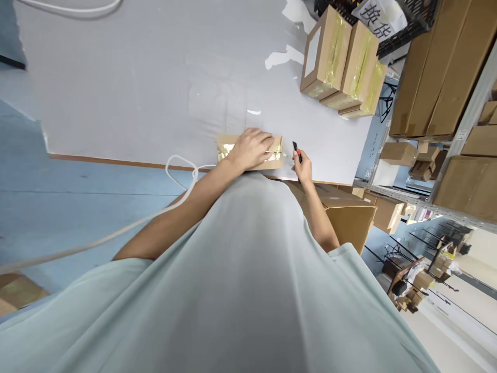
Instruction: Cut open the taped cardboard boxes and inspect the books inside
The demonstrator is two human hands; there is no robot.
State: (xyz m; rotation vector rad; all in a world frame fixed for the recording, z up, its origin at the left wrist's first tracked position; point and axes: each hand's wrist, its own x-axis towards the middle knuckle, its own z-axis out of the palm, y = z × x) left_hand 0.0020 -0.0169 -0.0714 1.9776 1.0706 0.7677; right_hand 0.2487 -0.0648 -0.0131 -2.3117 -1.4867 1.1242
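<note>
Head-camera view: a small taped cardboard box (250, 152), long axis running left-right along the counter (135, 77) near edge, is pinned flat under the left hand (251, 147), while a utility knife (297, 151) is gripped just beside its right end by the right hand (303, 167).

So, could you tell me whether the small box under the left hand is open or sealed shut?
Sealed shut, it seems: the small box lies flat with glossy tape along its top, the left hand pressing on it.

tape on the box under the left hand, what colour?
Yellowish, glossy tape on the brown box, seen in the head view.
</note>
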